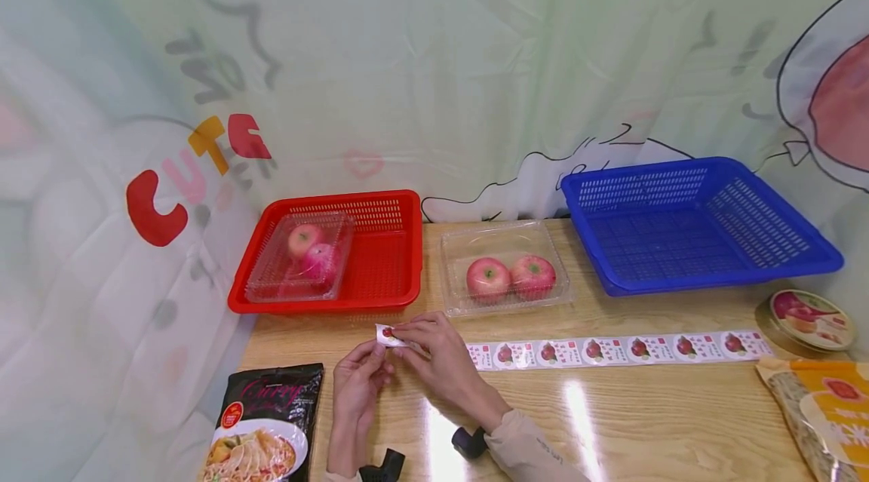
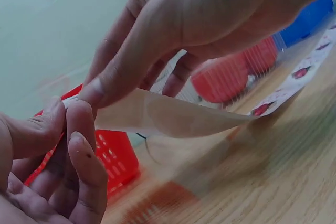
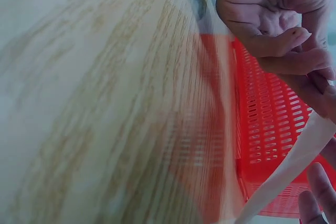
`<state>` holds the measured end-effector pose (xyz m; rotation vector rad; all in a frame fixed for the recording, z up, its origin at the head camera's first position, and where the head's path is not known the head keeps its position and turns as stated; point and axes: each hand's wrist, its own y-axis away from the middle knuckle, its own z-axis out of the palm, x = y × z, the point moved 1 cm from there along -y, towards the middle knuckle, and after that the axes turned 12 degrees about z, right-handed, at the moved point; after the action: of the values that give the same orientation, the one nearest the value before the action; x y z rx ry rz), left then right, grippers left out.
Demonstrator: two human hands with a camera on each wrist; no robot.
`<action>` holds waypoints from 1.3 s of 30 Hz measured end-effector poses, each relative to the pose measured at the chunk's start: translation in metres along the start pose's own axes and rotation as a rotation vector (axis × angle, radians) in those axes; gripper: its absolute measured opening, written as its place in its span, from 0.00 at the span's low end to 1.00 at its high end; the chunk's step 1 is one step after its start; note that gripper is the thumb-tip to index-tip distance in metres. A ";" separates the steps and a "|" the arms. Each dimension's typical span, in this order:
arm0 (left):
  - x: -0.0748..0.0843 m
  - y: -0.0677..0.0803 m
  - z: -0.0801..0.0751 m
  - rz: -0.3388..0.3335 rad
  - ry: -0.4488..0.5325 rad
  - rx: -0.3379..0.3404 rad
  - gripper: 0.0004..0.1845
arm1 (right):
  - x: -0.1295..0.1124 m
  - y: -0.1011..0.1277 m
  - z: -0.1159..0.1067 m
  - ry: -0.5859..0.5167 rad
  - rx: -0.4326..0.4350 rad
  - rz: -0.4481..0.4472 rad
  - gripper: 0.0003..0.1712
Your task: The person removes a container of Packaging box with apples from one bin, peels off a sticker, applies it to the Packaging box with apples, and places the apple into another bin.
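My left hand and right hand are low over the bench, both pinching the loose end of the sticker strip, fingertips meeting at the first sticker, which is lifted clear of the wood. In the left wrist view the strip's pale backing curls up between my thumb and fingers, so I judge the peel is just starting and the sticker isn't free yet. The rest of the strip lies flat, running right toward the round tin. The clear box with two apples sits just behind my hands, lid on; I can't see any sticker on it, so labelling looks still to do. Another clear apple box is already in the red basket; whether it's labelled I can't tell. The blue basket holds nothing I can see. A black food pouch lies by my left wrist.
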<state>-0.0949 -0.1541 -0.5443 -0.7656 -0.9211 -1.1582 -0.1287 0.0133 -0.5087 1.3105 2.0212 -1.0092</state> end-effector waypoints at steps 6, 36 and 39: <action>0.000 0.000 0.004 0.068 -0.059 0.032 0.10 | -0.002 -0.001 -0.002 0.010 -0.005 -0.001 0.14; -0.001 -0.001 0.009 0.160 -0.227 0.094 0.12 | 0.007 -0.005 0.001 -0.011 0.049 0.019 0.08; -0.001 -0.001 0.008 0.149 -0.234 0.094 0.12 | 0.009 -0.005 0.002 -0.038 0.057 0.040 0.07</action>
<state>-0.0979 -0.1470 -0.5418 -0.8896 -1.0855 -0.9013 -0.1366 0.0156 -0.5152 1.3450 1.9439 -1.0722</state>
